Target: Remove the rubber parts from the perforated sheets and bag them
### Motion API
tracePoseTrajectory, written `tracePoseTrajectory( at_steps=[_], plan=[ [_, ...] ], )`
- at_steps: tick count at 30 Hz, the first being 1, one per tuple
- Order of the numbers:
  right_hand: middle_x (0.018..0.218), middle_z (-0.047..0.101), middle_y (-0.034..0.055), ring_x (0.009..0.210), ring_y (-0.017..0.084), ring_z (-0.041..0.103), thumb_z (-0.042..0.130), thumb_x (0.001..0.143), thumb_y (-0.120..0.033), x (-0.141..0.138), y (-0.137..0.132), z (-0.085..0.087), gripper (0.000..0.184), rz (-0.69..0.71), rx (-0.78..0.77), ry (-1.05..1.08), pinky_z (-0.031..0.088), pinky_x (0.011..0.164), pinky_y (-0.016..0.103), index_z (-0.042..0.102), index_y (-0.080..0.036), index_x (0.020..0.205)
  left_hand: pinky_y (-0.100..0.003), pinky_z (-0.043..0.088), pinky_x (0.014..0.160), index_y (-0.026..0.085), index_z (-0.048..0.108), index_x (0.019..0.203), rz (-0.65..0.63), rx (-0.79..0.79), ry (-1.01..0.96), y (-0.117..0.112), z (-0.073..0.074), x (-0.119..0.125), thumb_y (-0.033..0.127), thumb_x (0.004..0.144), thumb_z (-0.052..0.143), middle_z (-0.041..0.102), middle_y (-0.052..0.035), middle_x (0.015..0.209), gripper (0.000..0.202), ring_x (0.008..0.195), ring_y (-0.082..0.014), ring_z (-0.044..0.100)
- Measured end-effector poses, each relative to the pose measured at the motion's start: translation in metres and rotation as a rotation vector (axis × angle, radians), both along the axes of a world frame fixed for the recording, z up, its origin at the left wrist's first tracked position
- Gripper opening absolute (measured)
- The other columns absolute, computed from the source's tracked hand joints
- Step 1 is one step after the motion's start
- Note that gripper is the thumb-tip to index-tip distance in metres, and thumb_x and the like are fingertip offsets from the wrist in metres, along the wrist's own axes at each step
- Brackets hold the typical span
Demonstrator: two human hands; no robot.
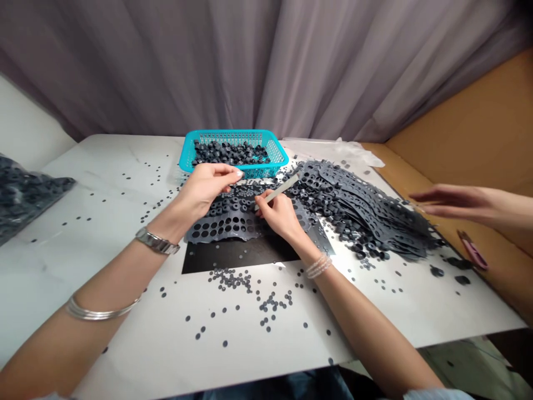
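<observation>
My left hand [210,186] is pinched closed just in front of the turquoise basket [183,161]; what is between the fingertips, if anything, is hidden. My right hand [281,214] grips a pale flat stick [283,188], its upper end pointing to the far right. Beneath both hands lies a dark grey perforated rubber sheet [220,229] with rows of round holes. Its far rows still carry several small ring-like parts [235,205]. The sheet rests on a black mat [241,254].
Dark cup-like parts [227,153] fill much of the basket. A heap of punched rubber strips [366,205] lies right, loose parts beside it. Small discs [231,279] litter the white table [137,355]. Another person's hand [453,201], pink-handled snips [474,253] and a filled bag [29,191] flank it.
</observation>
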State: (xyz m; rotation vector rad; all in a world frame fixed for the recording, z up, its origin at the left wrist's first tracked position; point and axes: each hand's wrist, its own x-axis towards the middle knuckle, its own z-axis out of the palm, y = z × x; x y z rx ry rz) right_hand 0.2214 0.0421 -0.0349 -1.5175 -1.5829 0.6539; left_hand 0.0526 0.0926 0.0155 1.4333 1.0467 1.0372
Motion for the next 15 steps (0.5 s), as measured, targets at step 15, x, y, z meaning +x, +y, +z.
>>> tracePoseTrajectory(
  at_steps=[15],
  plan=[
    [0.054,0.059,0.0005,0.056,0.012,0.064,0.065,0.078,-0.024,0.030,-0.002,0.017,0.012,-0.159,-0.051,0.938,0.053,0.053,0.019,0.061,-0.016,0.069,-0.018,0.050,0.066,0.008,0.069,0.075,-0.149,-0.668,-0.531,-0.003,-0.004,0.003,0.010,0.083,0.062,0.065,-0.0080,0.080,0.011,0.072,-0.0084,0.058]
  ],
)
